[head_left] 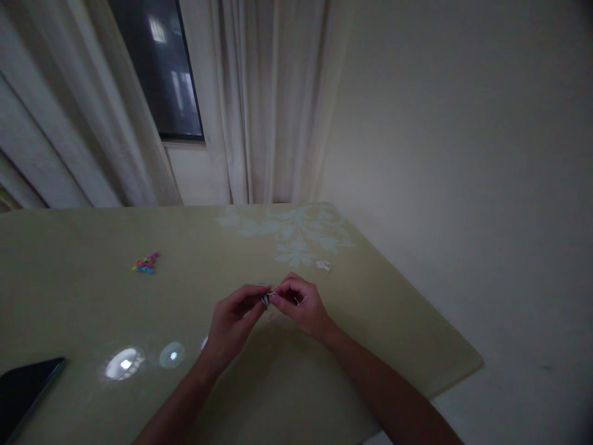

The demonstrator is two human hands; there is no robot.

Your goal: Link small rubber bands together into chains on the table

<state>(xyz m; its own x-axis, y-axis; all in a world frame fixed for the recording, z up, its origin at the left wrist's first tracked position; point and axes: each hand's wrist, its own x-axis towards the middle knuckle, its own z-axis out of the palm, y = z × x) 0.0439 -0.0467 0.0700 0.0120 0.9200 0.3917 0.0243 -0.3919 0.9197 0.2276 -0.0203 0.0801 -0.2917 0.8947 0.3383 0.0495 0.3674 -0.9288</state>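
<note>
Above the middle of the pale table (185, 309), my two hands meet at their fingertips. A small dark and whitish item (266, 299), too small to make out, is pinched between the thumb and fingers of my left hand (234, 321). From the right, my right hand (303, 306) touches the same item with its thumb and fingers closed on its edge. Behind my right hand, a small white piece (323, 266) lies on the table. Farther left sits a little heap of multicoloured pieces (146, 264).
A dark flat device (30, 392) lies at the table's lower left. Lamp reflections shine on the surface beside my left forearm. Curtains (278, 105) and a window (162, 68) stand behind the table, with a wall (440, 154) along its right edge.
</note>
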